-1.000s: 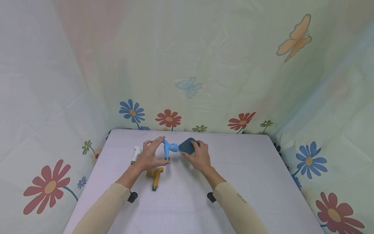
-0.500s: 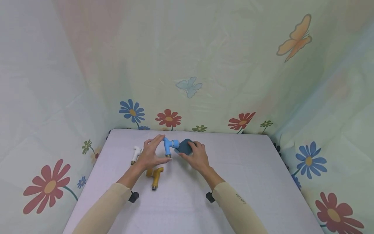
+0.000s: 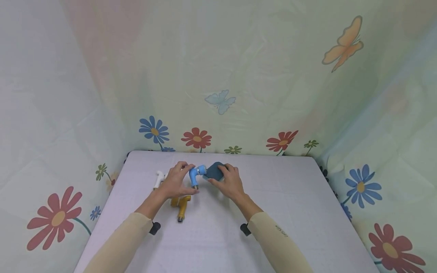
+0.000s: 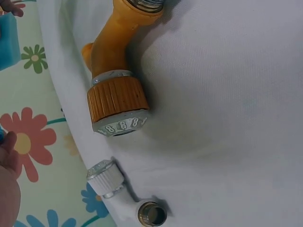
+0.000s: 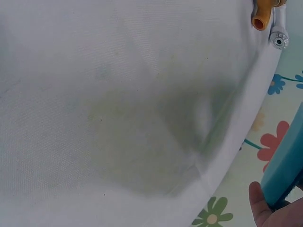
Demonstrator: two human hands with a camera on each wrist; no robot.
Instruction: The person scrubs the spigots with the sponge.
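Note:
A light blue water tap [image 3: 193,177] is held up by my left hand [image 3: 173,182], between the thumb at its threaded end and the fingers at the other. In my right hand [image 3: 232,183] is a blue sponge [image 3: 214,171] with a darker face, pinched between thumb and fingers. The sponge's left edge meets the tap's round knob in the head view; whether they touch is hard to tell. In the right wrist view the sponge [image 5: 286,158] shows its thick side above the fingertips. Only part of the left hand [image 4: 7,189] appears in the left wrist view.
An orange-yellow tap [image 3: 182,208] lies on the white-covered table [image 3: 290,204], below the left hand. Behind that hand lies a white tap [image 3: 158,179], partly hidden. A flower-printed curtain [image 3: 259,94] rises beyond the table's back edge.
The sponge has shifted left toward the tap's knob. My left hand has tilted the blue tap, so its knob now points up and right, and lowered it slightly.

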